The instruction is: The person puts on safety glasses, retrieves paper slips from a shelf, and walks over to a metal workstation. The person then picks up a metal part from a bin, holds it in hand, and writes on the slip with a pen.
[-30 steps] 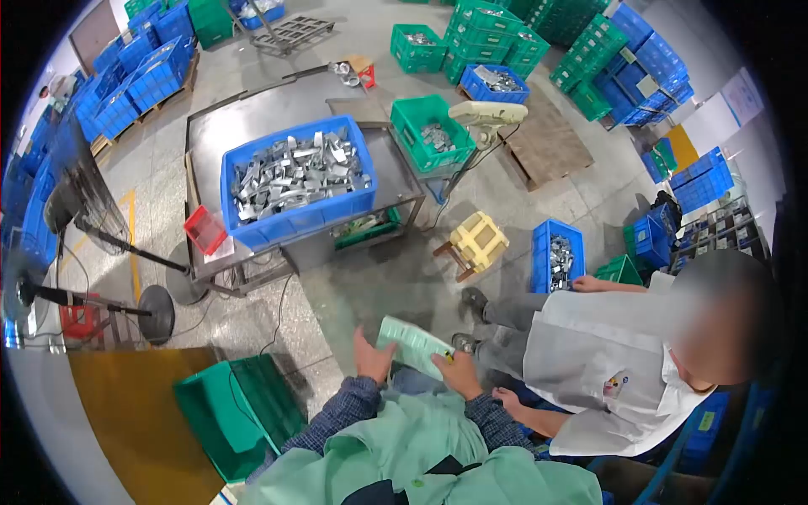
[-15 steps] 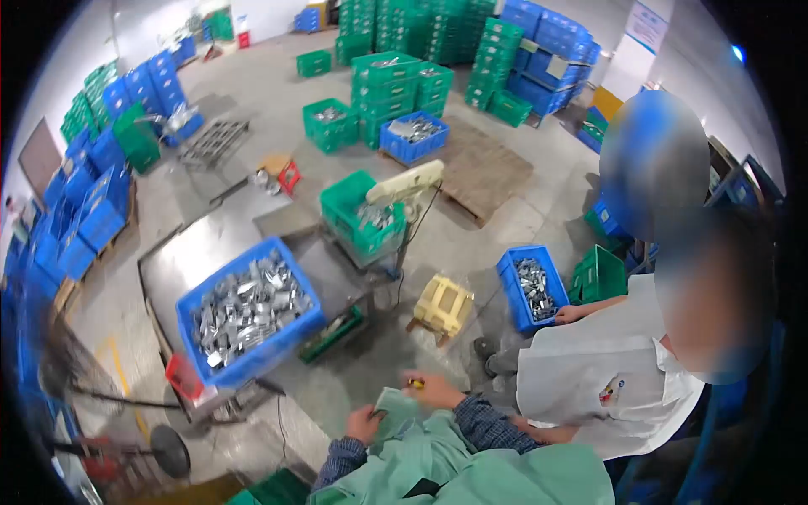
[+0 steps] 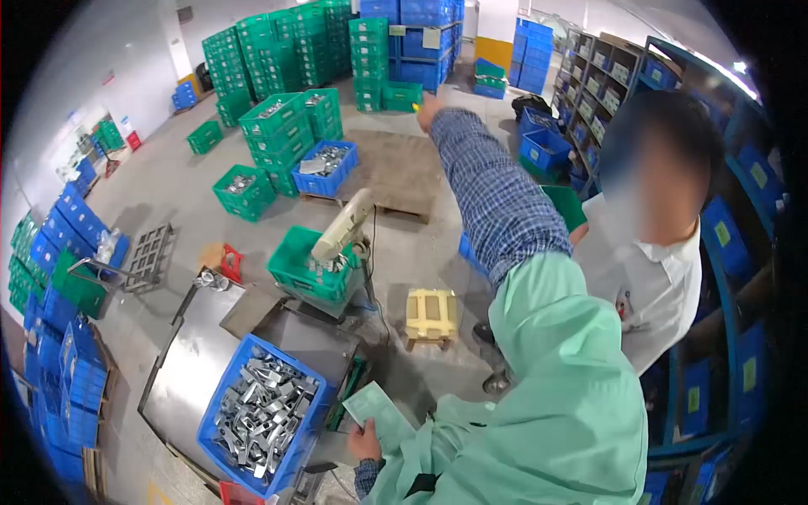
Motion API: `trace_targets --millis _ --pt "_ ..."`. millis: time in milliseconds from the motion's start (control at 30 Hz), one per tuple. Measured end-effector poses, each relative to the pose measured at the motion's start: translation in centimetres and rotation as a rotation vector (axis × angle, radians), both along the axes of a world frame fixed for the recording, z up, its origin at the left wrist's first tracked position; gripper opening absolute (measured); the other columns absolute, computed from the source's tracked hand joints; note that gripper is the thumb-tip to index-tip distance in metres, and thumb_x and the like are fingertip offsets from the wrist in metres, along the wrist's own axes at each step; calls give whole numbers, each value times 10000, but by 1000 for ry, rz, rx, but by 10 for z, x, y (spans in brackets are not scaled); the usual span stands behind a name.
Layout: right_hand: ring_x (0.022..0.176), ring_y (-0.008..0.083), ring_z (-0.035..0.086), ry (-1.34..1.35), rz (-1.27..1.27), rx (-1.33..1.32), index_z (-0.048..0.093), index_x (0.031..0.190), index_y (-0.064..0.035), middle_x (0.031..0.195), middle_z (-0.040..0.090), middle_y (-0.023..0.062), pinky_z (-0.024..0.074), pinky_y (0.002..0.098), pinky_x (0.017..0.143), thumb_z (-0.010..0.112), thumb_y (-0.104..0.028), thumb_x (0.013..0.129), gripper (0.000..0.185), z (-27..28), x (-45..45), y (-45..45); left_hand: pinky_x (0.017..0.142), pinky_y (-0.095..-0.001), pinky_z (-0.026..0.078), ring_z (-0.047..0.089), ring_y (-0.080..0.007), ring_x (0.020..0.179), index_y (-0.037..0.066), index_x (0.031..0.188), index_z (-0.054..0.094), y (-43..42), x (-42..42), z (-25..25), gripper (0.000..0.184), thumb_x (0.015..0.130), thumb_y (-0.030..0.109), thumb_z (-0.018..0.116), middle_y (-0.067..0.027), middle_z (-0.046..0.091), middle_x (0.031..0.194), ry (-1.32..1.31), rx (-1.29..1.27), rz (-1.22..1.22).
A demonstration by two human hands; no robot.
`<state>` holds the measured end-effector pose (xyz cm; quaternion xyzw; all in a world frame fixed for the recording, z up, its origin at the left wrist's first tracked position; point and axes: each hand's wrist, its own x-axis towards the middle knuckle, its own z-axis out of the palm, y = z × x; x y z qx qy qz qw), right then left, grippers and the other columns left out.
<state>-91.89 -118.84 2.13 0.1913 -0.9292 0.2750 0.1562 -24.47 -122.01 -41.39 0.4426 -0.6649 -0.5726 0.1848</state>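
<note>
My left hand [image 3: 365, 441] is closed on a pale green paper booklet [image 3: 380, 414], low in front of my body. My right arm is stretched far forward, and my right hand [image 3: 428, 111] is closed around a small yellow object [image 3: 416, 108], only partly visible. Beyond that hand, in the distance, stand stacked green crates [image 3: 369, 66]. To the left of the booklet, a blue crate [image 3: 316, 408] full of metal parts rests on a metal table [image 3: 181, 370].
A person [image 3: 665, 244] in a white shirt stands close on my right, beside blue shelving [image 3: 730, 194]. Ahead are a yellow stool [image 3: 432, 316], a scale [image 3: 343, 224] by a green crate [image 3: 286, 268], and a wooden pallet [image 3: 396, 172].
My right hand has left the booklet and risen forward, arm extended, with the yellow object. My left hand keeps the booklet. The view has turned right, and the co-worker now stands more upright.
</note>
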Motion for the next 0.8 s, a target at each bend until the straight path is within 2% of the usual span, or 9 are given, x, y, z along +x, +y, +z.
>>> trace_targets --millis 100,133,267,400,500,567,600,700,800 --pt "986 371 678 54 -18 287 405 1477 -64 1134 678 236 555 451 798 724 -44 646 891 45 22 -26 679 -341 493 627 -173 712 -63 951 685 -18 -9 39 284 864 206 709 -104 699 790 225 122 49" --pt "990 364 678 2 -25 352 400 1480 -61 1135 678 235 556 450 796 722 -41 642 898 57 36 -33 671 -324 489 623 -155 710 -62 965 685 -28 -7 59 256 869 174 701 -110 709 822 84 29 -14" --pt "1031 360 670 4 -32 482 382 1486 -62 1161 672 232 552 453 827 745 -125 669 896 43 51 -46 676 -309 490 617 -141 719 -70 975 675 -59 -1 18 244 882 155 688 -89 706 849 115 55 -60" --pt "1015 379 671 127 104 347 620 1237 -28 1098 682 244 539 499 838 682 -256 778 516 -58 65 -33 679 -305 488 610 -132 728 -68 967 670 -68 -10 41 240 882 155 690 -85 699 848 134 99 -12" --pt "934 392 677 -16 380 624 700 985 -60 1003 699 204 527 516 772 604 -335 877 310 -138 177 -2 686 -302 487 607 -126 735 -64 964 669 -69 -12 37 228 885 149 688 -83 697 850 121 143 18" --pt "934 373 673 -296 507 843 670 1088 -95 1016 699 182 524 514 784 583 -355 900 333 -245 227 41 690 -300 488 610 -127 735 -61 968 669 -68 -15 35 226 888 151 685 -83 699 853 95 163 6" --pt "956 367 671 -428 773 717 668 1083 -83 1012 696 191 524 502 814 580 -375 902 354 -292 258 65 691 -299 489 613 -130 733 -60 971 668 -68 -18 40 230 890 155 684 -85 701 853 68 161 -14" --pt "995 368 664 -953 575 1154 679 1101 -61 1042 692 215 522 481 840 481 -400 942 423 -371 361 128 702 -301 497 634 -143 745 -55 1002 670 -58 -19 23 250 895 172 680 -101 710 877 36 219 7" --pt "937 399 662 -1052 533 1035 682 1045 -14 1010 685 241 506 494 797 500 -380 940 422 -437 429 188 709 -303 503 646 -149 758 -49 1020 674 -60 -24 23 258 895 176 681 -110 713 893 12 241 -35"
